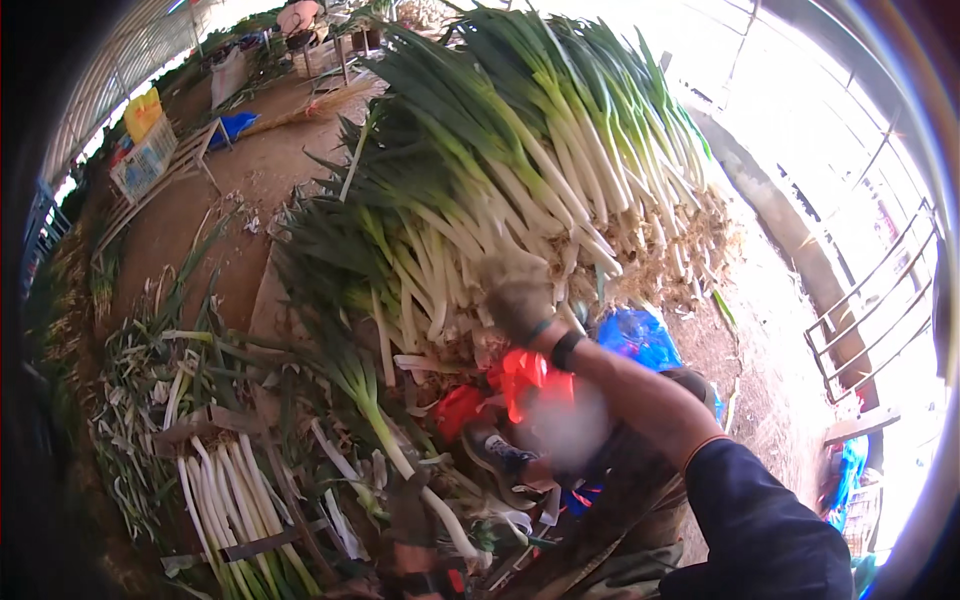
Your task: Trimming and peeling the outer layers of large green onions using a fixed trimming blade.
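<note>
A big heap of leeks (560, 150), green tops pointing away and white, rooty ends toward me, fills the far middle. My right hand (520, 297), in a dirty light glove, reaches to the white ends at the heap's near edge. Its fingers are blurred, so their grip does not show. Low in the picture, my left hand (408, 512), in a dark glove and in shadow, is closed around a single leek (385, 430). That leek slants with its leaves toward the heap and its root end near my feet.
Several trimmed leeks (225, 490) lie side by side in a low frame at left, among stripped leaves (135, 420). Red plastic (525, 380), a blue bag (640, 338) and my shoe (495, 455) are close by. A metal railing (870, 300) stands at right.
</note>
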`<state>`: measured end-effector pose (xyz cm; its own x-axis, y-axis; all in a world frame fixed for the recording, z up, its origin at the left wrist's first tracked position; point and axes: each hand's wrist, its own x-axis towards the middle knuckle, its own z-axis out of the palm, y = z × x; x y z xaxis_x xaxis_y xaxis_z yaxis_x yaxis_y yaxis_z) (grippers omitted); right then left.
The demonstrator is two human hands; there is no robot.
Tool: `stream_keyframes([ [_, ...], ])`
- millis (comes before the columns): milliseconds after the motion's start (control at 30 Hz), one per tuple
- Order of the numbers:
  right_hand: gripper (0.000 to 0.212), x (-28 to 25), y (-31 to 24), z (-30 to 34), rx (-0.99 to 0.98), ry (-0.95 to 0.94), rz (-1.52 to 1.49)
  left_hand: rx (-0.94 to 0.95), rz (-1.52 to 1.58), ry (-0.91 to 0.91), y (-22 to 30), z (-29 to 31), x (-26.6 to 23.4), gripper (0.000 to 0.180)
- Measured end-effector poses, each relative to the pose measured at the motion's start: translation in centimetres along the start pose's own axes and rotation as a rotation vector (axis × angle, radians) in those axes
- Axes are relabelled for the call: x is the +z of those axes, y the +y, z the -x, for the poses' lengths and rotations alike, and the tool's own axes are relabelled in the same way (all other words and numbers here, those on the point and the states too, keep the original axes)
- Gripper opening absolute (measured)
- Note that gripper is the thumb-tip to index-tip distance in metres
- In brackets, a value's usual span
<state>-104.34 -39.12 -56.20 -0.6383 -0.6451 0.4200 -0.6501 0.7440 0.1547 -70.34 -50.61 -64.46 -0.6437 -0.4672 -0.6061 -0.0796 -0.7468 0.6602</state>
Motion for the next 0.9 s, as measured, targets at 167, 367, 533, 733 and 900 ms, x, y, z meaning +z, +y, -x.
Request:
stream_keyframes([
  [167, 0.039, 4.1, 11.5, -3.6, 0.305, -0.468, -0.169, -0.009, 0.005, -0.053, -0.4, 0.2, 4.5, 0.041],
  [367, 0.023, 2.6, -0.4, 3.6, -0.267, -0.560, -0.305, -0.016, 0.126, -0.076, 0.0, 0.4, 5.0, 0.044],
  [533, 0.023, -4.2, -9.0, 15.1, -0.378, -0.790, -0.798, -0.036, 0.333, -0.122, -1.1, -0.8, 4.1, 0.055],
  [733, 0.023, 0.7, -9.8, 22.4, -0.682, -1.103, -0.885, -0.281, 0.330, -0.095, -4.8, -0.6, 2.2, 0.043],
  [900, 0.032, -2.8, -3.9, 11.9, -0.959, -0.394, -1.344, -0.305, 0.302, -0.148, -5.4, -1.9, -1.4, 0.030],
])
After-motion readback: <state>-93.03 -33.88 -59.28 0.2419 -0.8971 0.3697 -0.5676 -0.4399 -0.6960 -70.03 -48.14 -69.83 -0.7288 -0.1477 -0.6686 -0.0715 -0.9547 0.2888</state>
